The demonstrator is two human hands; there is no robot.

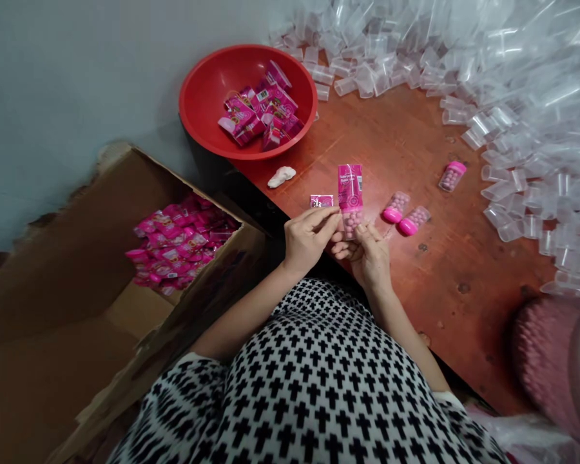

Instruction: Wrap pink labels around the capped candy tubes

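Observation:
My right hand (371,254) holds a clear candy tube (352,225) full of pink balls by its lower end. A pink printed plastic sleeve (350,183) stands up from the tube's top, its lower edge around or against the tube's cap end. With thumb and forefinger pinched, my left hand (312,238) grips the sleeve's lower left edge beside the tube. Beyond the left fingers lies a small flat pink printed sleeve (321,201), partly covered. Right of my hands are two filled tubes with pink caps, one tube (396,206) and another tube (415,220), lying on the table.
A red bowl (207,142) of pink sleeves sits at the table's back left, near a white lump (281,176). Left is a cardboard box (140,316) with wrapped tubes (174,245). Clear empty tubes (464,77) heap right; a ball-filled container (546,361) stands front right. Another filled tube (452,176) lies apart.

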